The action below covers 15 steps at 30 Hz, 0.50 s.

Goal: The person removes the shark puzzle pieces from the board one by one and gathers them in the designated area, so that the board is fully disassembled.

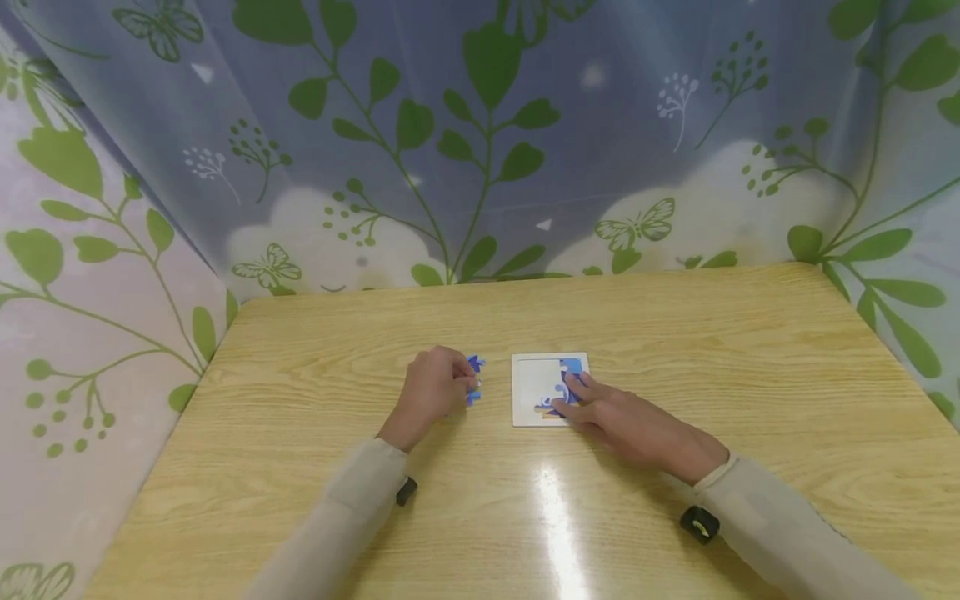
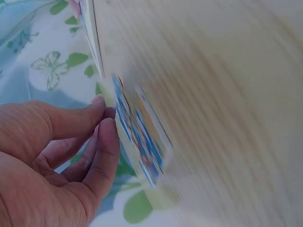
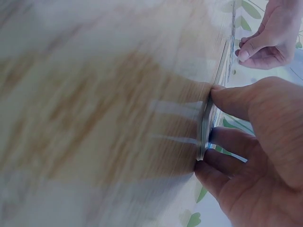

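A square white puzzle tray (image 1: 526, 392) lies on the table, its right side and lower part filled with blue, white and orange jigsaw pieces. My right hand (image 1: 622, 421) rests over its right side, fingers spread and fairly straight. In the right wrist view, its fingertips (image 3: 211, 177) touch the tray's edge and top. Left of the tray are several loose blue jigsaw pieces (image 1: 473, 398). My left hand (image 1: 435, 383) is at these pieces, thumb and fingertips drawn together right beside them in the left wrist view. I cannot tell whether a piece is between them.
The wood-grain table (image 1: 330, 350) carries a bright light reflection in front of the tray. A leaf-patterned curtain (image 1: 465, 167) hangs along the table's back edge and sides. Each wrist wears a small black device, such as the right one (image 1: 700, 525).
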{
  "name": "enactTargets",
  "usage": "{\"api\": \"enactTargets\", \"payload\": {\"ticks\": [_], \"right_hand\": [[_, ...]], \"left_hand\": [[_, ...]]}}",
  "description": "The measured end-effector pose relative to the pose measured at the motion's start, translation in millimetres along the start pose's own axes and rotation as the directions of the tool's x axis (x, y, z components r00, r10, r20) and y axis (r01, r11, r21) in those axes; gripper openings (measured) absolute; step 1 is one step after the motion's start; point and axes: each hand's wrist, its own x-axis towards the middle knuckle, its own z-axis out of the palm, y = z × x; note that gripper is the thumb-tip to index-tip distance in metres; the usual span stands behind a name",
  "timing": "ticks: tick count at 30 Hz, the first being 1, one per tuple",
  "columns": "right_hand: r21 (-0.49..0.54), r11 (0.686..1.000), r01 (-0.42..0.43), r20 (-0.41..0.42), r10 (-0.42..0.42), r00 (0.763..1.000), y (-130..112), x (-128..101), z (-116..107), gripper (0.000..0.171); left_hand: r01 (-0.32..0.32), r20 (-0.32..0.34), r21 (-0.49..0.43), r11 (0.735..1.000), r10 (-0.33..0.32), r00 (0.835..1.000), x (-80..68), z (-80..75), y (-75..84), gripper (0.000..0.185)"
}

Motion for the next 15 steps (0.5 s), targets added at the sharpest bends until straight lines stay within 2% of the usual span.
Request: {"api": "enactTargets", "payload": {"ticks": [6, 11, 15], "right_hand": [[0.005, 1.000, -0.013, 0.006, 0.013, 1.000, -1.2, 0.0, -1.7, 0.034], [0.012, 1.000, -0.015, 0.012, 0.015, 1.000, -1.0, 0.6, -2.7, 0.035], [0.013, 1.000, -0.012, 0.022, 0.012, 1.000, 0.0, 0.5, -3.2, 0.036]], "left_hand": [[-0.083, 0.062, 0.005, 0.997, 0.082, 0.995, 3.1, 14.1, 18.1, 0.004], [-0.137, 0.133, 0.000, 0.991, 0.136, 0.982, 2.2, 27.3, 35.9, 0.005], [-0.163, 0.185, 0.001, 0.987, 0.160, 0.970, 1.3, 37.4, 48.6, 0.013]]}}
